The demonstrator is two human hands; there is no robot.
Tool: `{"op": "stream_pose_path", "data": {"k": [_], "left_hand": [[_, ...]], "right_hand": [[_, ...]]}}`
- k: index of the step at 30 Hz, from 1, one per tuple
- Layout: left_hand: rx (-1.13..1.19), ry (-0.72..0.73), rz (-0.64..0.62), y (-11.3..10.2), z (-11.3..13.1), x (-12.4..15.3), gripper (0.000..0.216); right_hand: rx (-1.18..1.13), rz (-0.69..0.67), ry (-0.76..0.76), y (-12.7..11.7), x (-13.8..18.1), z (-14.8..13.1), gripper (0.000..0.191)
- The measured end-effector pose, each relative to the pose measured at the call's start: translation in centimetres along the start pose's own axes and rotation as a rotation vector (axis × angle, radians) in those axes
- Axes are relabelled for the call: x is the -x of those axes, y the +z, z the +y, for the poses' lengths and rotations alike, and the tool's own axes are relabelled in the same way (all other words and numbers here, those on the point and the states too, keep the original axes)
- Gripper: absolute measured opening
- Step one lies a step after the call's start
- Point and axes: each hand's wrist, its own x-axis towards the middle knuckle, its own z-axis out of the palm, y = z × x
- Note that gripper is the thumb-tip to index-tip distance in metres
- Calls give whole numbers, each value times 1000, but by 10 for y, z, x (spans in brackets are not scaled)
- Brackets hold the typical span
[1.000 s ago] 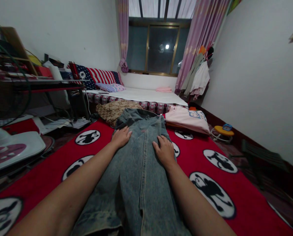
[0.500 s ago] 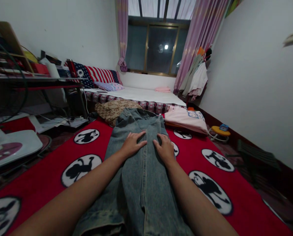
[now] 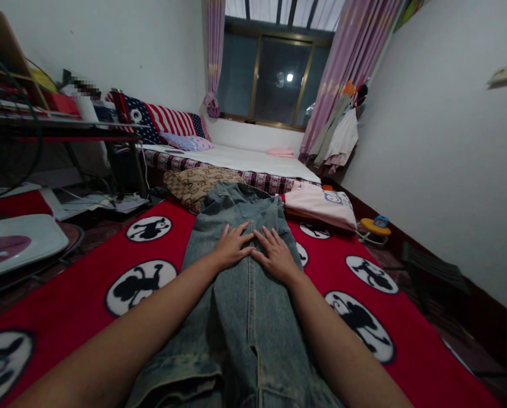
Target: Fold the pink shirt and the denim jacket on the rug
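A pair of faded blue jeans (image 3: 240, 306) lies stretched lengthwise on a red blanket (image 3: 87, 283) with black-and-white round figures. My left hand (image 3: 232, 246) rests flat on the denim near the middle seam, fingers spread. My right hand (image 3: 274, 255) lies flat beside it, fingers spread, its fingertips touching those of the left hand. Neither hand holds anything; both press on the upper part of the jeans.
A folded pink garment (image 3: 319, 204) and a brown patterned cushion (image 3: 198, 184) lie beyond the jeans. Behind them is a low bed (image 3: 245, 161) under a window. A cluttered desk (image 3: 66, 127) and a white fan base (image 3: 15, 243) stand left; a yellow toy (image 3: 372, 226) right.
Both hands have slid inward across the denim from its edges to the middle seam, until their fingertips meet. The view has shifted slightly.
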Motion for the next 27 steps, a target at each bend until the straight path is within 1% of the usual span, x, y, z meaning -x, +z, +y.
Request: {"op": "stream_pose_path", "data": {"k": [2, 4, 6, 8, 10, 12, 14, 16, 20, 22, 23, 25, 27], "left_hand": [[11, -3, 46, 0, 1, 1, 46], [21, 16, 68, -2, 3, 2, 45], [19, 38, 42, -3, 5, 3, 44], [1, 42, 4, -2, 6, 2, 47], [-17, 41, -15, -1, 6, 1, 49], [-17, 47, -20, 0, 4, 0, 49], [-5, 52, -25, 1, 3, 0, 49], [11, 52, -35, 0, 3, 0, 49], [47, 52, -13, -2, 4, 1, 49], [66, 55, 27, -2, 4, 2, 48], [73, 56, 51, -2, 4, 1, 47], [78, 55, 95, -1, 3, 1, 46], [77, 54, 123, 0, 2, 0, 46]], "right_hand": [[-1, -42, 24, 2, 1, -1, 63], [-16, -14, 42, 4, 1, -2, 63], [-52, 58, 62, 4, -1, 0, 55], [-100, 158, 93, 3, -8, 3, 41], [-135, 267, 131, 1, -21, 9, 31], [-138, 369, 174, -2, -39, 18, 26], [-148, 450, 242, -5, -62, 26, 28], [-195, 477, 313, -7, -84, 35, 35], [-257, 452, 451, -9, -118, 50, 58], [-220, 436, 482, -10, -129, 56, 69], [-181, 402, 475, -10, -134, 59, 71], [-89, 270, 431, -11, -141, 63, 66], [-22, 111, 388, -9, -147, 65, 54]]}}
